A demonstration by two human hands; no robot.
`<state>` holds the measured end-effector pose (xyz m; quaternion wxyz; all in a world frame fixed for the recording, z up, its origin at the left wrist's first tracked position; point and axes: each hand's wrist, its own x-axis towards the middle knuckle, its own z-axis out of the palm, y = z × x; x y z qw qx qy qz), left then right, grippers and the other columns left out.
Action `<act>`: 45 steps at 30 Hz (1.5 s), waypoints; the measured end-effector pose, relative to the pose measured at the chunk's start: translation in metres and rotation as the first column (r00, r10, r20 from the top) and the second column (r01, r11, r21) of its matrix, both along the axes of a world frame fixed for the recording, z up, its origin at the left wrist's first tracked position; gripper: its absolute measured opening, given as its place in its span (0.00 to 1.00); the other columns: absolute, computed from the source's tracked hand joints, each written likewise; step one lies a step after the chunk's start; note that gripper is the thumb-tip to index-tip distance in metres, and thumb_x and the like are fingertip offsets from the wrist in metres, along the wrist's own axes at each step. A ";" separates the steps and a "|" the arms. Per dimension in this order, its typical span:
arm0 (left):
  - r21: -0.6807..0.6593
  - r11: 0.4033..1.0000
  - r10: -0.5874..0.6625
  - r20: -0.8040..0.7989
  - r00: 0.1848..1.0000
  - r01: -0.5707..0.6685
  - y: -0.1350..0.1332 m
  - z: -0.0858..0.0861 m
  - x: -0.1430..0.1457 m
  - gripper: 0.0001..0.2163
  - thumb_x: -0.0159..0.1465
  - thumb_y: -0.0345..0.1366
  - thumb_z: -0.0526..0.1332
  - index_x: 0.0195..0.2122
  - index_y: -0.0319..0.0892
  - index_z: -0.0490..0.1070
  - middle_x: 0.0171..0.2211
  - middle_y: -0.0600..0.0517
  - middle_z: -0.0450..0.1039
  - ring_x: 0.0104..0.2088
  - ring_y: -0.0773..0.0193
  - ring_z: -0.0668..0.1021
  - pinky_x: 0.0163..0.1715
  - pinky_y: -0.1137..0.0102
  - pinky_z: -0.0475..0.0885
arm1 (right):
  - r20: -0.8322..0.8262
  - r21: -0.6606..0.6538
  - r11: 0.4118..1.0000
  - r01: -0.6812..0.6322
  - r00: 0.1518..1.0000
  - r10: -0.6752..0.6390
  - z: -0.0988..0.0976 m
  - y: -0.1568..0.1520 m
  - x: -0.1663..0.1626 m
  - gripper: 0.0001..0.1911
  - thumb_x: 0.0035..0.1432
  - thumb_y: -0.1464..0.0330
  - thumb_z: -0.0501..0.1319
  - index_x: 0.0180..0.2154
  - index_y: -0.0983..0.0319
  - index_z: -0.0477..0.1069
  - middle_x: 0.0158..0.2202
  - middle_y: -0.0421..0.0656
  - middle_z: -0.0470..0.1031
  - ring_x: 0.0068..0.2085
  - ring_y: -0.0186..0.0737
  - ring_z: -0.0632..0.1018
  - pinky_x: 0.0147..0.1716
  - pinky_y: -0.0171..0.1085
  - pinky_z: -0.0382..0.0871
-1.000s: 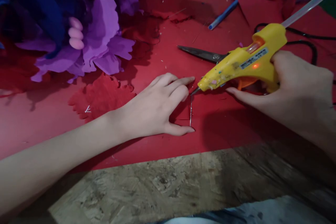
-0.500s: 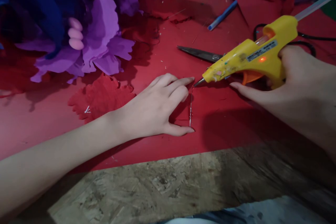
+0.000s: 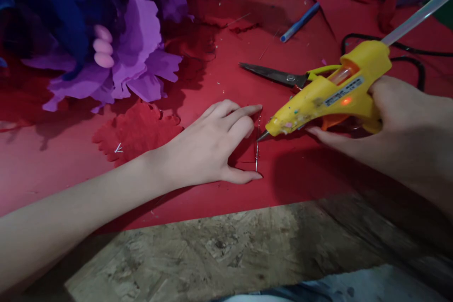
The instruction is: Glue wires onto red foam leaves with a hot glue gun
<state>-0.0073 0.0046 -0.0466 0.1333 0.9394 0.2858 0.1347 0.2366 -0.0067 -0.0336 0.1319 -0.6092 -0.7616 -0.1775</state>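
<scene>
In the head view my left hand [image 3: 219, 144] lies flat on the red sheet, thumb and forefinger spread. Their tips touch the two ends of a thin shiny strand [image 3: 256, 158], which runs along the edge of a red piece [image 3: 244, 151] under the hand. Whether the strand is wire or glue I cannot tell. My right hand [image 3: 406, 118] is wrapped round a yellow hot glue gun [image 3: 318, 99], its orange light glowing. The gun's metal nozzle meets the strand about midway. A clear glue stick [image 3: 421, 16] sticks out of its back.
Scissors [image 3: 272, 74] lie just behind the glue gun, with a blue pen [image 3: 300, 22] farther back. A black cord [image 3: 423, 73] loops at the right. Purple petals [image 3: 138, 23] and a red scalloped piece [image 3: 141, 127] are at left. A wooden board edge [image 3: 212, 250] runs along the front.
My right hand has brought the glue gun toward me, its nozzle travelling from near my left forefinger to the middle of the strand. My left hand stays in place.
</scene>
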 end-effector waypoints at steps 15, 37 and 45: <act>0.007 1.000 -0.002 0.004 1.000 0.002 0.000 0.000 0.000 0.22 0.52 0.53 0.60 0.36 0.38 0.64 0.54 0.37 0.61 0.48 0.48 0.66 0.44 0.56 0.64 | 0.008 -0.057 0.994 0.091 0.996 -0.091 0.001 0.006 0.001 0.38 0.40 0.34 0.33 0.26 0.61 0.57 0.20 0.40 0.60 0.24 0.35 0.68 0.16 0.32 0.47; 0.029 1.000 0.002 -0.026 1.000 -0.001 0.001 0.001 0.001 0.22 0.52 0.53 0.60 0.35 0.37 0.64 0.53 0.37 0.62 0.47 0.50 0.66 0.44 0.57 0.64 | -0.010 -0.005 0.999 0.048 0.999 -0.048 -0.002 0.010 0.006 0.39 0.44 0.36 0.37 0.33 0.63 0.62 0.24 0.42 0.67 0.28 0.38 0.72 0.18 0.31 0.51; 0.003 1.000 0.000 -0.028 1.000 0.000 0.000 0.003 0.001 0.21 0.53 0.52 0.60 0.34 0.37 0.63 0.53 0.37 0.62 0.46 0.50 0.66 0.43 0.57 0.65 | -0.014 -0.009 0.983 -0.181 0.983 0.181 0.001 0.010 0.012 0.35 0.49 0.40 0.38 0.35 0.63 0.61 0.22 0.39 0.65 0.20 0.31 0.66 0.15 0.31 0.51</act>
